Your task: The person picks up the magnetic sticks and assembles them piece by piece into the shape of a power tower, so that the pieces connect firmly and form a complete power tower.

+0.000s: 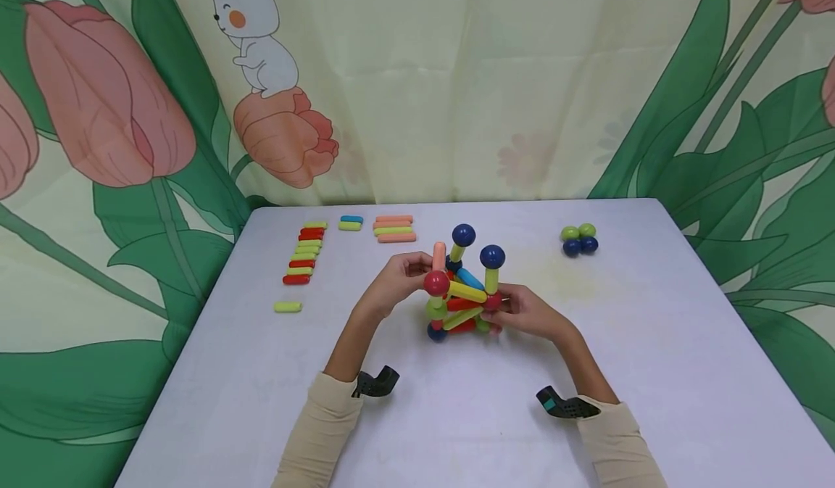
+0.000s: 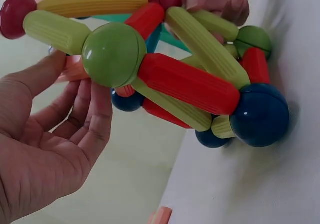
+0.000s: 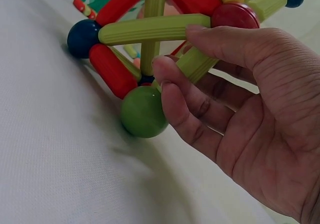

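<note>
A stick-and-ball structure (image 1: 463,305) of red, yellow, green and blue sticks joined by coloured balls stands on the table, between both hands. At its left side, my left hand (image 1: 403,279) pinches a pink stick (image 1: 439,256) just above a red ball (image 1: 436,283). In the left wrist view the left hand (image 2: 60,129) partly hides that pink stick (image 2: 72,69). My right hand (image 1: 531,312) grips the structure's right side. In the right wrist view its thumb presses a yellow-green stick (image 3: 150,29) near a red ball (image 3: 235,16), fingers curled at a lower stick (image 3: 197,64).
Behind on the left, a column of red and green sticks (image 1: 304,250), a blue stick (image 1: 351,219) and several pink sticks (image 1: 396,238) lie on the white table (image 1: 196,401). One green stick (image 1: 288,307) lies apart. Green and blue balls (image 1: 579,240) sit back right.
</note>
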### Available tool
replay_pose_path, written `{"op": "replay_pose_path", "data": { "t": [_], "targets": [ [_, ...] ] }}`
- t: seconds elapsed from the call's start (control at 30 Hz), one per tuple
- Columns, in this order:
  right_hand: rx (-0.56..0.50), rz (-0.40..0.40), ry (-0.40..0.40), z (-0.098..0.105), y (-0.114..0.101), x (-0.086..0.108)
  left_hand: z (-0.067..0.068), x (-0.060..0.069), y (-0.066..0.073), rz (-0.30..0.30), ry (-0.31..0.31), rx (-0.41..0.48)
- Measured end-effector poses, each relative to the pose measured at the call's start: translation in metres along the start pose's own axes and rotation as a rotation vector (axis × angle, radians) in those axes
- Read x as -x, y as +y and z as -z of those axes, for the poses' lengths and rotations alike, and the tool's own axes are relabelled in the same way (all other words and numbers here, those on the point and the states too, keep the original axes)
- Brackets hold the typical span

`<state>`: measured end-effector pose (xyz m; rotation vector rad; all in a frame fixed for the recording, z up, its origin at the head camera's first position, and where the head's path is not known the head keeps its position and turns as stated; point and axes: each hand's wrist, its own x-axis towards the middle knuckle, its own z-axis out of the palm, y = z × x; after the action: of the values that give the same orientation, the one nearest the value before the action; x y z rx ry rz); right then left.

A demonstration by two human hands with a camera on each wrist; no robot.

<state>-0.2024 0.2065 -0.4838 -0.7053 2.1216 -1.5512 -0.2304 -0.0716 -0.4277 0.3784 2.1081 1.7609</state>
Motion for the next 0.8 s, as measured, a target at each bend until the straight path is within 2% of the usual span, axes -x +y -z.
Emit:
{"op": "replay_pose_path", "data": {
  "t": [0.17, 0.37, 0.47, 0.6, 0.7, 0.73, 0.8],
  "targets": [
    [0.001, -0.018, 0.013, 0.000, -0.002, -0.001, -0.001, 0.000, 0.001, -0.027, 0.009, -0.060],
    [0.002, -0.025, 0.007, 0.000, -0.002, -0.002, 0.000, 0.000, 0.003, -0.031, -0.025, -0.139],
    [0.002, -0.021, 0.003, -0.001, -0.001, -0.002, -0.001, -0.002, 0.005, -0.045, -0.029, -0.206],
    [-0.003, -0.019, 0.002, -0.001, 0.000, -0.002, -0.004, -0.005, 0.010, -0.062, 0.039, -0.272],
    [-0.004, -0.018, 0.000, -0.001, 0.000, -0.001, -0.007, -0.010, 0.016, -0.141, 0.105, -0.256],
    [-0.004, -0.019, 0.001, -0.001, 0.000, -0.001, -0.007, -0.013, 0.018, -0.190, 0.108, -0.249],
    [0.005, -0.016, 0.005, -0.001, 0.000, -0.001, -0.008, -0.019, 0.021, -0.303, 0.064, -0.256]
  ]
}}
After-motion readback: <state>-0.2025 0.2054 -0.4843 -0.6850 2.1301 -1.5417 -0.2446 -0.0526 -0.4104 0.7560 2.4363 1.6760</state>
